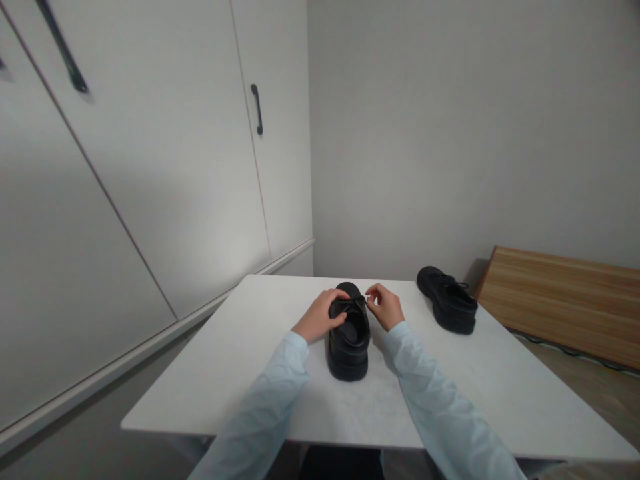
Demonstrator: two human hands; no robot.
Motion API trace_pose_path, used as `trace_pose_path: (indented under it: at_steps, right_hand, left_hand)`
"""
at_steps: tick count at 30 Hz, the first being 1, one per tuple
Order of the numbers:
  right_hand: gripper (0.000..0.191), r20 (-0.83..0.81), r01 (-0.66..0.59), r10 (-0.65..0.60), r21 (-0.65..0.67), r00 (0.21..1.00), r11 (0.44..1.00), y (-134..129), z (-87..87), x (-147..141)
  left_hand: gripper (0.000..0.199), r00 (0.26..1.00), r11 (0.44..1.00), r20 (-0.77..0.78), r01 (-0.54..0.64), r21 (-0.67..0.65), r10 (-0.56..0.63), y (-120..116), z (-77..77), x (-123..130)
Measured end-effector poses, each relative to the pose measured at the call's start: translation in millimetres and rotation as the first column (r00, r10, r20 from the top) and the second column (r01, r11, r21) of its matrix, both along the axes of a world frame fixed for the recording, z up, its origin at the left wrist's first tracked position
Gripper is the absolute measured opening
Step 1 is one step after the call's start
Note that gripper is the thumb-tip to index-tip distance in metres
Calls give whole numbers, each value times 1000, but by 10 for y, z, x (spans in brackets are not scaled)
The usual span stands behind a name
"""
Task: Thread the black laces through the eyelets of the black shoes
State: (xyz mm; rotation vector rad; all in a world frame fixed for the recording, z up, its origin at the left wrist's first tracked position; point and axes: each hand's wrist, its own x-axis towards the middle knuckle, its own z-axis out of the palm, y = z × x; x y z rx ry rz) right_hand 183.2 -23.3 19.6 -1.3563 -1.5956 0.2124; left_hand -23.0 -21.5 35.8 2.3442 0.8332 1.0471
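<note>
A black lace-up shoe (pixel 349 357) stands on the white table in front of me, its heel toward me and its toe pointing away. My left hand (pixel 323 315) is at the shoe's left side, thumb and fingers closed on the black shoelace (pixel 356 301) over the opening. On the other side, my right hand (pixel 386 307) pinches the lace's right part between thumb and fingertip. Dark lace against dark shoe makes the exact shape of the loops hard to make out. A second black shoe (pixel 453 307) rests at the table's right edge, apart from both hands.
The white table (pixel 210 380) reaches toward a grey wall (pixel 450 133). White cabinet doors (pixel 165 133) with black handles rise on the left. A wood-grain panel (pixel 565 300) stands beyond the right edge of the table.
</note>
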Motion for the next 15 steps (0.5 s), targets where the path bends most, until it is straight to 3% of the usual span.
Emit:
trace_pose_path:
  at_steps: [6,10,15]
  right_hand:
    - [31,-199,24,-35,-57,979,998,11,66,64]
    - [38,-204,-116,88,-131,975,985,5,61,14]
    - [33,-201,-251,225,-115,953,961,9,16,-11]
  left_hand:
    - [34,1000,1000,0,2,-6,-2,-3,-9,-10]
    - [34,1000,1000,5,2,0,-2,1,-11,-9]
    - [35,1000,1000,4,3,-1,-3,-3,-2,-6]
